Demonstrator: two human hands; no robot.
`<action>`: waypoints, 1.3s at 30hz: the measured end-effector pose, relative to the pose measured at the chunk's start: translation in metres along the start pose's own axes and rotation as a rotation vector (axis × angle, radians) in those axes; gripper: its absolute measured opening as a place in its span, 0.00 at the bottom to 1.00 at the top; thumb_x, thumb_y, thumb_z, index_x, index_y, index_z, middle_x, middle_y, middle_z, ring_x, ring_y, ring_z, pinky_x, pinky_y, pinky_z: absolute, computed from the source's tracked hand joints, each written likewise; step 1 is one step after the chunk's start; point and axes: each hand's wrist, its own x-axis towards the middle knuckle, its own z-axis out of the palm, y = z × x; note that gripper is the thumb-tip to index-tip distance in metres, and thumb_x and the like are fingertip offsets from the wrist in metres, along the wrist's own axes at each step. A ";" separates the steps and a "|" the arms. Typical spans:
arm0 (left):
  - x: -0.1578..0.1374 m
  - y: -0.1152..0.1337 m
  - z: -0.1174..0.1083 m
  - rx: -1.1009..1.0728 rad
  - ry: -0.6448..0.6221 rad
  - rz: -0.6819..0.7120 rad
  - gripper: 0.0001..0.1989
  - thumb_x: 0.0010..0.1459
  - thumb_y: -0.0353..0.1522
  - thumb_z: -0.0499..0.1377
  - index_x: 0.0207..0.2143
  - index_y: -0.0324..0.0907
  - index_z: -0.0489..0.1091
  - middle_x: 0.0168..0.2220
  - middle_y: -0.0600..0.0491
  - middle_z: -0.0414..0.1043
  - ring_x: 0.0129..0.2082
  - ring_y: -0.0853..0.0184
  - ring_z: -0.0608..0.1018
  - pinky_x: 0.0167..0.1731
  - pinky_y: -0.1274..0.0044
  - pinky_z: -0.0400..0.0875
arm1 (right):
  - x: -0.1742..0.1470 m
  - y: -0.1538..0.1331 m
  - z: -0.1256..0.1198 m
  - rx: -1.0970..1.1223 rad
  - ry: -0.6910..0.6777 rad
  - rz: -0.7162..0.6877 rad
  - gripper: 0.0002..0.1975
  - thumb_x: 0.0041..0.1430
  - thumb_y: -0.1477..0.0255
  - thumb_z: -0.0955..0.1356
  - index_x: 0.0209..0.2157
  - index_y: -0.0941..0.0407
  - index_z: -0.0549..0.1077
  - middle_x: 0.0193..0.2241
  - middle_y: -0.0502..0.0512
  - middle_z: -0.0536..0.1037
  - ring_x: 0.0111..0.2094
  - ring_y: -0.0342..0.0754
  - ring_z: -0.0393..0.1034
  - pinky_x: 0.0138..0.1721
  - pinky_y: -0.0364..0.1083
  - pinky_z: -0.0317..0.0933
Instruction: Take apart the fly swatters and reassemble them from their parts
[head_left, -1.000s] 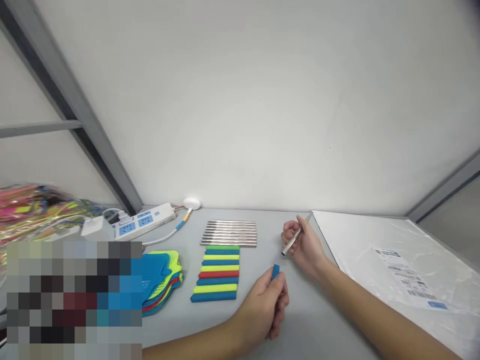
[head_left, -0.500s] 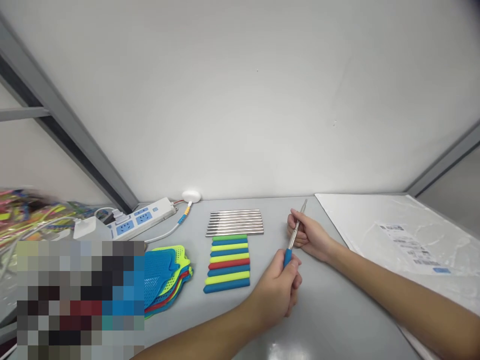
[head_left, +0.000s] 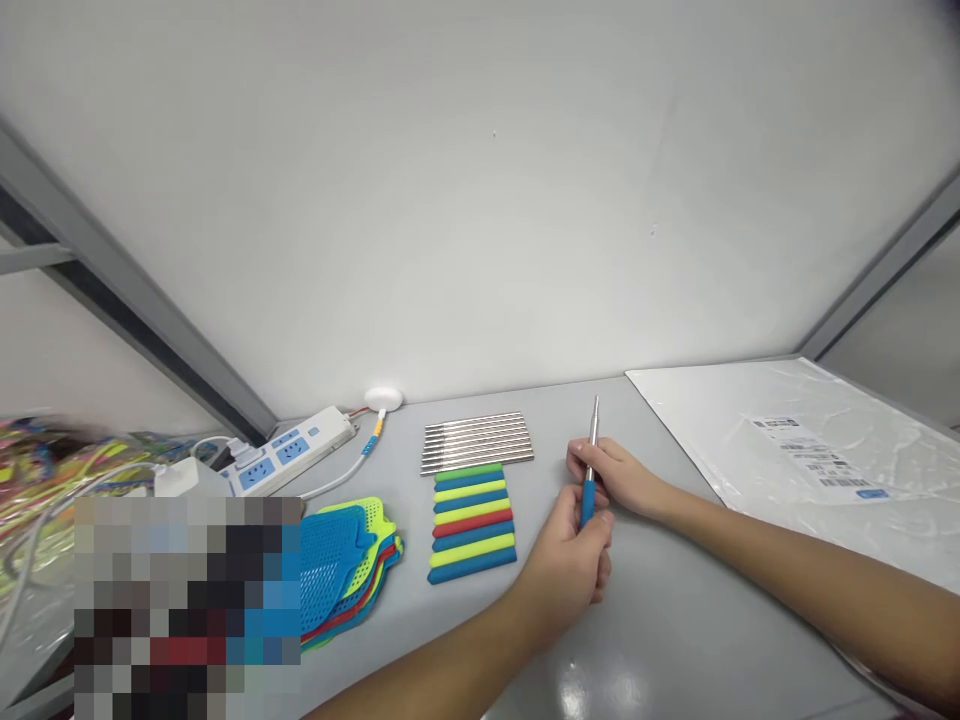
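Note:
My left hand (head_left: 571, 548) is closed around a blue handle sleeve (head_left: 588, 503), which sits on the lower end of a metal telescopic rod (head_left: 595, 420). The thumb and fingers of my right hand (head_left: 611, 472) pinch the rod just above the sleeve, and its narrow tip points away toward the wall. To the left lies a row of coloured handle sleeves (head_left: 472, 522) in blue, yellow, red and green. Just behind them, several more metal rods (head_left: 477, 442) are lined up side by side. A stack of perforated fly swatter heads (head_left: 337, 550), blue on top, rests farther left.
A white power strip (head_left: 289, 448) with plugs stands at the back left, near a round white device (head_left: 384, 399) on a cable. Plastic-wrapped colourful items (head_left: 82, 490) lie at far left. A white package (head_left: 750, 440) with a label covers the right side.
The rod and sleeve now point more straight ahead. My right hand has slid down the rod, closer to my left hand. The camera view has shifted slightly.

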 end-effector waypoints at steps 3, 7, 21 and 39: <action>0.002 -0.001 0.001 0.020 0.002 0.047 0.12 0.60 0.37 0.53 0.46 0.43 0.60 0.33 0.55 0.64 0.24 0.74 0.68 0.22 0.80 0.62 | 0.007 0.003 -0.001 -0.003 0.081 -0.014 0.25 0.62 0.52 0.59 0.20 0.55 0.61 0.09 0.43 0.57 0.12 0.39 0.51 0.16 0.40 0.43; 0.002 -0.003 0.003 0.025 0.027 0.096 0.21 0.59 0.37 0.55 0.53 0.40 0.59 0.40 0.48 0.66 0.37 0.65 0.73 0.31 0.73 0.72 | 0.018 0.004 -0.014 0.000 0.258 -0.087 0.25 0.63 0.53 0.58 0.19 0.53 0.57 0.12 0.42 0.52 0.14 0.39 0.48 0.16 0.42 0.44; 0.000 0.000 0.005 0.002 0.047 0.068 0.28 0.63 0.32 0.51 0.63 0.45 0.43 0.42 0.50 0.66 0.25 0.72 0.74 0.27 0.75 0.71 | -0.002 -0.019 -0.037 -0.398 0.527 -0.492 0.23 0.66 0.56 0.57 0.20 0.53 0.58 0.19 0.49 0.59 0.23 0.45 0.52 0.25 0.46 0.49; -0.001 0.000 0.003 0.007 0.081 0.106 0.11 0.60 0.30 0.49 0.46 0.44 0.60 0.34 0.57 0.63 0.22 0.75 0.69 0.25 0.78 0.62 | 0.001 -0.004 -0.022 -0.310 0.357 -0.432 0.20 0.68 0.62 0.55 0.24 0.54 0.64 0.26 0.52 0.74 0.30 0.46 0.66 0.36 0.47 0.58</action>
